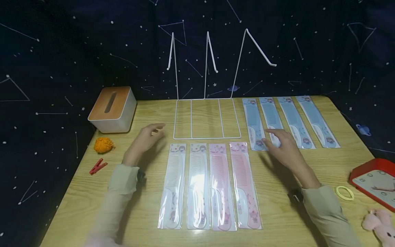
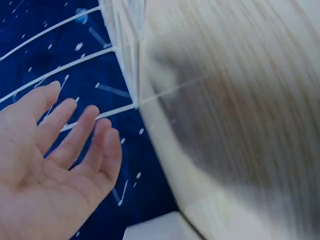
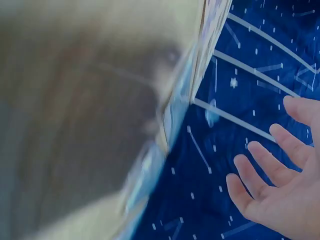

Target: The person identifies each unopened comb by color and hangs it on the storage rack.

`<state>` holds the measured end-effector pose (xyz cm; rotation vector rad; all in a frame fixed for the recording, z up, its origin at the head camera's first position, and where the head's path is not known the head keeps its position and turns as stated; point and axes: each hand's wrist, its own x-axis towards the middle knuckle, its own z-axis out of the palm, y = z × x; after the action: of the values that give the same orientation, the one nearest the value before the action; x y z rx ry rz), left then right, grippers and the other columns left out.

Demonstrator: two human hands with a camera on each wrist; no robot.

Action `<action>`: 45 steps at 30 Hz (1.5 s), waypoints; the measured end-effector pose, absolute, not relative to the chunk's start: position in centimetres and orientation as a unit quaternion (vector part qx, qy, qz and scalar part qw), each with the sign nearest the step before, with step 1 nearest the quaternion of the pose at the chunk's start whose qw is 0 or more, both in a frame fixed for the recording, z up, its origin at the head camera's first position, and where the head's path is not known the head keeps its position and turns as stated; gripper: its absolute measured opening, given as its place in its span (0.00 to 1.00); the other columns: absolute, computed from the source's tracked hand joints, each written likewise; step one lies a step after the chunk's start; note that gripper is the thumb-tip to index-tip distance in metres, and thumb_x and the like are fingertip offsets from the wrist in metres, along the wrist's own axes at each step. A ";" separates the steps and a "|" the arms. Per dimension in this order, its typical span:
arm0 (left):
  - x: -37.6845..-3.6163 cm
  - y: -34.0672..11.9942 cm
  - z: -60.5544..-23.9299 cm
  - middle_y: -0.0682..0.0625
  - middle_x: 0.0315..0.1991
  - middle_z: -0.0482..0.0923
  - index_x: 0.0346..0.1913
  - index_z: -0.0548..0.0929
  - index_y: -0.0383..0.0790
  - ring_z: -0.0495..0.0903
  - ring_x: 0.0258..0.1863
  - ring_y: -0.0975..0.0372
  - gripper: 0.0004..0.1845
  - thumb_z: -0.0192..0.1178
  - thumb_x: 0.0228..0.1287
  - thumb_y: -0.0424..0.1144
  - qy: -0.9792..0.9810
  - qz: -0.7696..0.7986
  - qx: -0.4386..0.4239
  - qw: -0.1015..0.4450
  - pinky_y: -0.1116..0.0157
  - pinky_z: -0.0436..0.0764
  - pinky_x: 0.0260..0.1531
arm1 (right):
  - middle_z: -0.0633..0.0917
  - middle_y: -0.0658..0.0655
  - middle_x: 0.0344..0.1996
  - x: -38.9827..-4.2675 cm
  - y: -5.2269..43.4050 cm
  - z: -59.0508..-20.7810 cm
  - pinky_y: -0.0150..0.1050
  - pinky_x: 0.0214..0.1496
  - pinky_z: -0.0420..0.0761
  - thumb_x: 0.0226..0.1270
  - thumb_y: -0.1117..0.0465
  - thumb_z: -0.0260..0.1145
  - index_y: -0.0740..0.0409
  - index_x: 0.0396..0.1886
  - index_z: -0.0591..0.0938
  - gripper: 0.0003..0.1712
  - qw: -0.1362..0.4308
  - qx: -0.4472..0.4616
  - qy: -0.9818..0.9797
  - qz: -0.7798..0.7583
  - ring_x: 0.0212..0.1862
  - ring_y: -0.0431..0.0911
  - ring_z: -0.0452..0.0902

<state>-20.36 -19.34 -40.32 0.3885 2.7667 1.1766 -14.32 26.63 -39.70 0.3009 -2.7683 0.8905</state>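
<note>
My left hand (image 1: 147,141) hovers over the table left of a white wire rack (image 1: 207,138), its fingers loosely bent with nothing in them. On the other side, my right hand (image 1: 285,149) hangs above the table, fingers relaxed, overlapping the lower ends of the blue packaged combs (image 1: 253,125) in the head view. Both wrist views show bare palms with spread fingers. Two white packaged combs (image 1: 174,185) and two pink packaged combs (image 1: 219,185) lie side by side in front of the rack. Three prongs (image 1: 213,55) rise from the rack's back, each bare.
A tissue box (image 1: 112,109) with a wooden lid stands back left, with an orange yarn ball (image 1: 103,145) and a red clothespin (image 1: 98,166) in front. At right are a red clock (image 1: 374,181), a yellow ring (image 1: 344,193) and a pink plush toy (image 1: 381,224). A dark starry cloth hangs behind.
</note>
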 end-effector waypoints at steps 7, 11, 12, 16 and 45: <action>-22.3 -18.0 -41.6 0.40 0.57 0.77 0.57 0.78 0.32 0.76 0.50 0.49 0.17 0.57 0.68 0.35 0.887 0.427 0.158 0.078 0.53 0.76 0.52 | 0.78 0.70 0.52 -13.2 25.2 -40.6 0.56 0.51 0.78 0.67 0.62 0.62 0.68 0.55 0.76 0.20 0.027 0.123 -0.922 0.366 0.50 0.62 0.76; -23.2 -17.7 -42.3 0.39 0.58 0.76 0.56 0.79 0.32 0.77 0.48 0.49 0.17 0.59 0.66 0.35 0.879 0.437 0.159 0.100 0.54 0.78 0.49 | 0.80 0.69 0.49 -12.3 24.2 -41.3 0.54 0.49 0.81 0.66 0.62 0.63 0.68 0.53 0.77 0.19 -0.020 0.135 -0.914 0.382 0.47 0.62 0.79; -23.5 -17.7 -42.5 0.38 0.58 0.76 0.56 0.78 0.32 0.77 0.49 0.48 0.17 0.59 0.66 0.35 0.879 0.437 0.160 0.105 0.54 0.78 0.50 | 0.80 0.68 0.48 -12.0 23.9 -41.5 0.53 0.48 0.81 0.66 0.63 0.64 0.69 0.52 0.77 0.19 -0.028 0.140 -0.913 0.382 0.46 0.61 0.79; -23.9 -17.6 -43.0 0.39 0.58 0.76 0.56 0.79 0.34 0.76 0.53 0.48 0.18 0.61 0.64 0.35 0.877 0.440 0.149 0.121 0.53 0.76 0.55 | 0.80 0.67 0.47 -10.8 22.9 -42.0 0.52 0.47 0.79 0.61 0.61 0.68 0.69 0.52 0.77 0.22 -0.043 0.158 -0.923 0.348 0.46 0.58 0.77; -24.7 -16.9 -43.8 0.37 0.62 0.70 0.61 0.74 0.31 0.71 0.59 0.48 0.26 0.64 0.61 0.36 0.904 0.374 0.132 0.161 0.54 0.72 0.61 | 0.73 0.69 0.40 -7.2 20.3 -41.6 0.45 0.36 0.77 0.38 0.59 0.78 0.67 0.62 0.67 0.49 -0.128 0.064 -0.946 0.291 0.41 0.56 0.69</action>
<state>-24.73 -16.92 -43.82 0.3772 2.5795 1.0691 -7.22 20.32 -41.57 0.2183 -3.2405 0.9971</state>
